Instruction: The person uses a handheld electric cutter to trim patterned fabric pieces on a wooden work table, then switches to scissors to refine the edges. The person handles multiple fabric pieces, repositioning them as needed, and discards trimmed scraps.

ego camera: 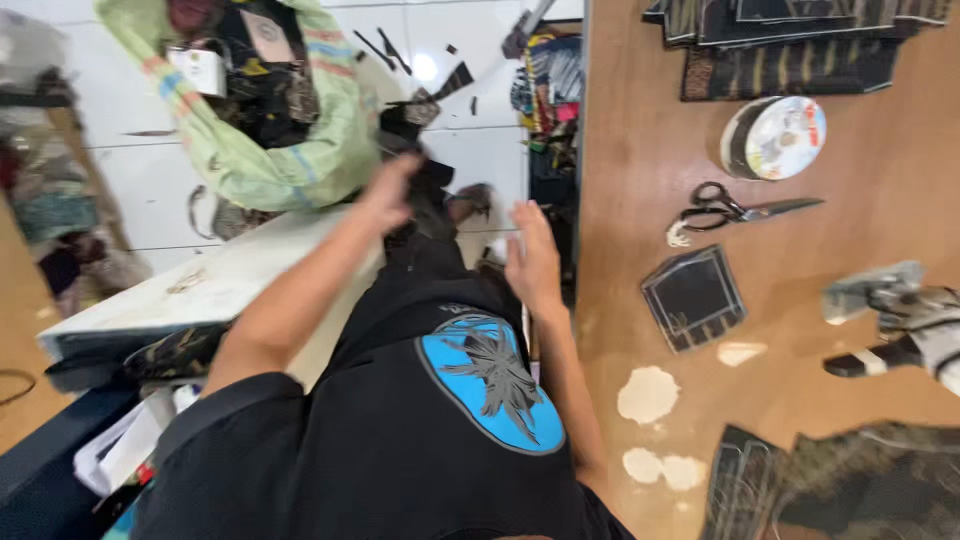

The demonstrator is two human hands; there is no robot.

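The dark fabric scraps (432, 195) lie bunched between the person's two hands, past the edge of a pale board (210, 285) and just beside the open mouth of a green woven sack (300, 150) that already contains dark offcuts. The left hand (392, 190) reaches forward over the scraps; motion blur prevents a reliable reading, so whether it is closed on cloth cannot be told. The right hand (532, 262) is held open, fingers spread and loosely extended, touching nothing, near the left edge of the wooden table (640, 150). To handle the scraps well, it seems advisable to gather the loose pieces into one bundle with the left hand, support the underside with the open right hand, and keep the sack mouth held wide so no piece falls to the white tiled floor (470, 150), where several slivers already lie. On the table, well apart from both hands, rest a pair of black-handled scissors (735, 210), a roll of tape (775, 137), a square quilted panel (692, 297) and stacked dark cut pieces (800, 40). The scissors point away from the person and stay clear of the working zone.
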